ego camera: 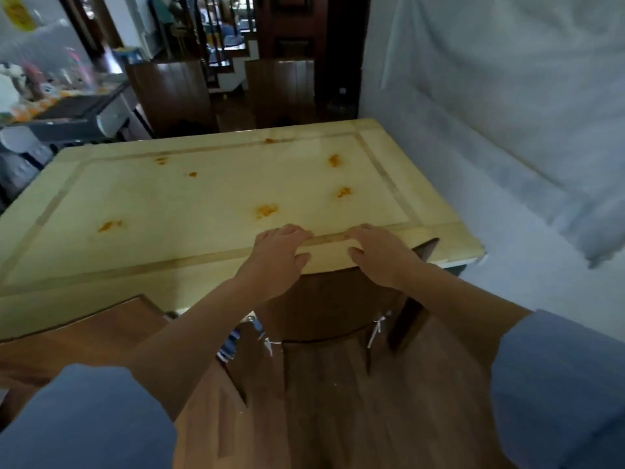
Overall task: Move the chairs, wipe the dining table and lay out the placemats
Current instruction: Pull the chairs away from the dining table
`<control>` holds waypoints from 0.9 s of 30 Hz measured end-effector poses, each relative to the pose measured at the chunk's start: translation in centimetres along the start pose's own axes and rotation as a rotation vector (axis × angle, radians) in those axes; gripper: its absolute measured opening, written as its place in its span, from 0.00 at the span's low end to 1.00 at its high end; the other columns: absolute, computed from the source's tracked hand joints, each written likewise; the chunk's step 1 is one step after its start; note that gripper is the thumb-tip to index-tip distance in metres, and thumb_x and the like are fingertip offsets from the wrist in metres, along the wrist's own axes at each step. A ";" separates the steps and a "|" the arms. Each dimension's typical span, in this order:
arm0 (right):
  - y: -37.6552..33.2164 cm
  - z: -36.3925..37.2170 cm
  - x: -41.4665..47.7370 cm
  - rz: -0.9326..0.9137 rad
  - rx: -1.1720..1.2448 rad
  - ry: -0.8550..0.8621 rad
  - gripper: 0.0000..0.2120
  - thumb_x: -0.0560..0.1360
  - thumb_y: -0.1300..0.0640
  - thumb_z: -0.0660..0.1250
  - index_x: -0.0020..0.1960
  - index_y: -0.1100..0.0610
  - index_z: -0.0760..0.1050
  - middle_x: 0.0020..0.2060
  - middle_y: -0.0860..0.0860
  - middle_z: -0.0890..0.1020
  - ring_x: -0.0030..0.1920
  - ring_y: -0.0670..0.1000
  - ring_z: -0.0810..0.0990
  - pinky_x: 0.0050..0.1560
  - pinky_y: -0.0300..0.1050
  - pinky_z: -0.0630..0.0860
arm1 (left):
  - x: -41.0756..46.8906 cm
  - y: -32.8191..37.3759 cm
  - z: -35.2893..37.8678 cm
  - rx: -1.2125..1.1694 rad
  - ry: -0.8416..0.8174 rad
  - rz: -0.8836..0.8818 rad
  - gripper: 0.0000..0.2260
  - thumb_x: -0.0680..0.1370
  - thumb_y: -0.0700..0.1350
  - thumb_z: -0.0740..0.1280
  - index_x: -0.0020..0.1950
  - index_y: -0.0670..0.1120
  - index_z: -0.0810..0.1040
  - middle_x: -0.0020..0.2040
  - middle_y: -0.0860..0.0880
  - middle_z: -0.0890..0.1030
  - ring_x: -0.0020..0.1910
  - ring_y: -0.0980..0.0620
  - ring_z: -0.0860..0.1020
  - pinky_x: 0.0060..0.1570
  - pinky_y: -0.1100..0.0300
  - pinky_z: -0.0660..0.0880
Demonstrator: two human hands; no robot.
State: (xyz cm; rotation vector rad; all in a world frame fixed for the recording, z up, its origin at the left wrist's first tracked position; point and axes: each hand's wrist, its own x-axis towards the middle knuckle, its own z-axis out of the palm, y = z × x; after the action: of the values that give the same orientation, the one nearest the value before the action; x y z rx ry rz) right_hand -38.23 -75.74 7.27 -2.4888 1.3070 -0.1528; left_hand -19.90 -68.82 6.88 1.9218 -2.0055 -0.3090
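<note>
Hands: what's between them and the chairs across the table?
Head view: only the orange-stained dining table top. Left hand and right hand grip the near chair.

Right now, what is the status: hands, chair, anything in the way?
Left hand, right hand: both grip the chair by its top. Chair against stained table, not yet moved. Another chair close on its left.
</note>
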 end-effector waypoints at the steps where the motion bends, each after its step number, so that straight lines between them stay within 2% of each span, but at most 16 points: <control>1: 0.8 -0.9 -0.1 0.020 0.010 0.014 0.19 0.80 0.56 0.56 0.70 0.55 0.66 0.67 0.54 0.71 0.65 0.57 0.71 0.62 0.49 0.69 | 1.0 0.9 -0.2 -0.016 -0.011 0.011 0.17 0.78 0.45 0.62 0.68 0.48 0.70 0.67 0.49 0.71 0.66 0.46 0.70 0.69 0.50 0.59; 9: 11.6 -8.9 -3.1 0.340 0.075 0.165 0.17 0.79 0.55 0.59 0.68 0.54 0.70 0.67 0.52 0.72 0.65 0.54 0.72 0.66 0.49 0.68 | 11.4 11.5 1.6 -0.144 -0.156 0.213 0.17 0.79 0.45 0.61 0.68 0.47 0.69 0.68 0.49 0.71 0.68 0.48 0.68 0.69 0.49 0.60; 14: 19.4 -11.3 -3.2 0.422 0.100 0.201 0.18 0.80 0.55 0.59 0.68 0.56 0.70 0.67 0.53 0.73 0.65 0.55 0.72 0.66 0.49 0.68 | 18.1 17.5 5.5 -0.144 -0.220 0.302 0.17 0.79 0.45 0.61 0.68 0.47 0.70 0.68 0.49 0.71 0.66 0.49 0.69 0.69 0.49 0.61; 19: 28.8 -13.3 0.7 0.406 0.123 0.179 0.17 0.80 0.55 0.59 0.68 0.55 0.70 0.67 0.53 0.73 0.65 0.54 0.72 0.67 0.49 0.68 | 26.1 22.7 10.0 -0.102 -0.204 0.266 0.17 0.78 0.48 0.62 0.67 0.48 0.70 0.67 0.49 0.72 0.65 0.48 0.70 0.67 0.51 0.64; 23: 36.8 -16.3 5.9 0.310 0.081 0.117 0.18 0.79 0.55 0.59 0.68 0.57 0.70 0.67 0.55 0.72 0.66 0.55 0.71 0.67 0.47 0.65 | 34.1 26.9 12.8 -0.055 -0.169 0.158 0.18 0.78 0.47 0.62 0.68 0.49 0.69 0.67 0.48 0.72 0.65 0.47 0.71 0.65 0.53 0.65; 27: 43.2 -19.0 10.1 0.204 0.057 0.055 0.15 0.78 0.57 0.59 0.61 0.62 0.74 0.61 0.60 0.77 0.59 0.59 0.75 0.61 0.52 0.70 | 40.5 30.3 14.6 -0.037 -0.136 0.023 0.17 0.78 0.46 0.62 0.66 0.49 0.71 0.65 0.47 0.73 0.63 0.44 0.72 0.63 0.49 0.68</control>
State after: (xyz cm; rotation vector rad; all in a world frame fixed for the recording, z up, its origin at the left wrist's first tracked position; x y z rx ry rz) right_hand -70.80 -111.26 10.19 -2.3022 1.5460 -0.2082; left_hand -54.43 -108.56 9.12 1.9002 -2.0893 -0.4794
